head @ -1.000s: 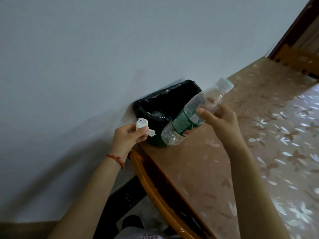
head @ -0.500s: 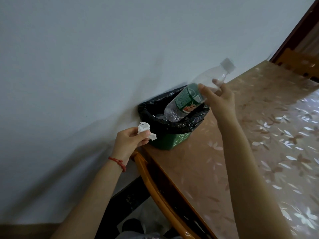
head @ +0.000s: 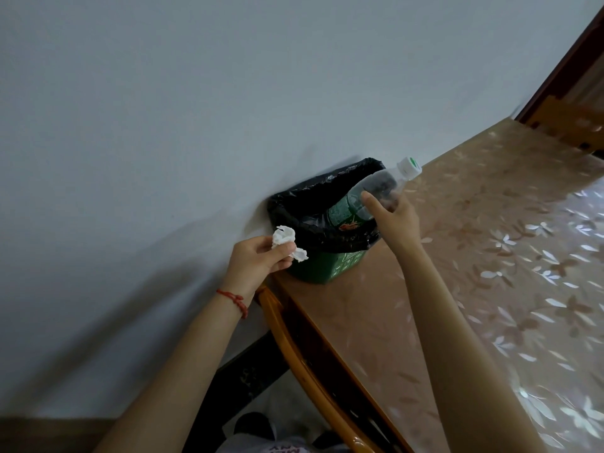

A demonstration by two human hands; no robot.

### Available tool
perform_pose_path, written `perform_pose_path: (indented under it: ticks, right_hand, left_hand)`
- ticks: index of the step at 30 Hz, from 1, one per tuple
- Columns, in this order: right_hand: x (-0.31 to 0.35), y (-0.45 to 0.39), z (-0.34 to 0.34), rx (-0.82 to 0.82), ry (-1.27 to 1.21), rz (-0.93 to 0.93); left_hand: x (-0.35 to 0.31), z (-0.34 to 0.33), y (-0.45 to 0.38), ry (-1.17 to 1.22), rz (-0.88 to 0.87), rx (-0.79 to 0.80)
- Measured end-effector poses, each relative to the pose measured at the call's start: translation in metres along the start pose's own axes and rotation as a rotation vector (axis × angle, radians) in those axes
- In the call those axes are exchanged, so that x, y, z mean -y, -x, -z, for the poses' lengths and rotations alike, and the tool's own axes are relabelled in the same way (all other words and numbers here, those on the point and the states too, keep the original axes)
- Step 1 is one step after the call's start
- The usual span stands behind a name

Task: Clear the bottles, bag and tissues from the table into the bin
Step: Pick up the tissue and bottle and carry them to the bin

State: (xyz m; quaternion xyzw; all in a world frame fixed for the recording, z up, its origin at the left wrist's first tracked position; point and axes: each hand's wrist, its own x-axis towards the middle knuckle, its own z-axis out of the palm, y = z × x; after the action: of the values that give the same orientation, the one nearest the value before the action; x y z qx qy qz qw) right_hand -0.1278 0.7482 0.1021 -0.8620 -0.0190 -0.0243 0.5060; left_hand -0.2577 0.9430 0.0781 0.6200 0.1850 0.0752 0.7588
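Observation:
A small green bin (head: 330,268) lined with a black bag (head: 322,197) stands on the table's corner against the wall. My right hand (head: 394,217) grips a clear plastic bottle (head: 369,194) with a green label and white cap. The bottle is tilted, base down inside the bin's mouth, cap pointing up and right. My left hand (head: 258,259) holds a crumpled white tissue (head: 287,241) just left of the bin's near rim, off the table's edge.
The table (head: 474,289) has a shiny floral cover and an orange wooden edge (head: 294,348). A pale wall (head: 163,125) runs along its left side. A wooden chair back (head: 568,122) and dark door frame stand at the far right.
My right hand has lowered the bottle base-first into the bin's mouth. My left hand with the tissue has barely moved.

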Motion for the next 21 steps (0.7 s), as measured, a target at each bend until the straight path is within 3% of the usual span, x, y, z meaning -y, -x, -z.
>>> perform_pose_path:
  ticks: [16, 21]
  right_hand:
    - [-0.011, 0.026, 0.021, -0.096, 0.011, -0.045]
    - [-0.029, 0.050, 0.016, -0.027, 0.022, -0.039]
  left_hand:
    - [-0.010, -0.020, -0.020, -0.005, -0.055, 0.057]
    - [-0.013, -0.028, -0.033, -0.014, -0.052, 0.067]
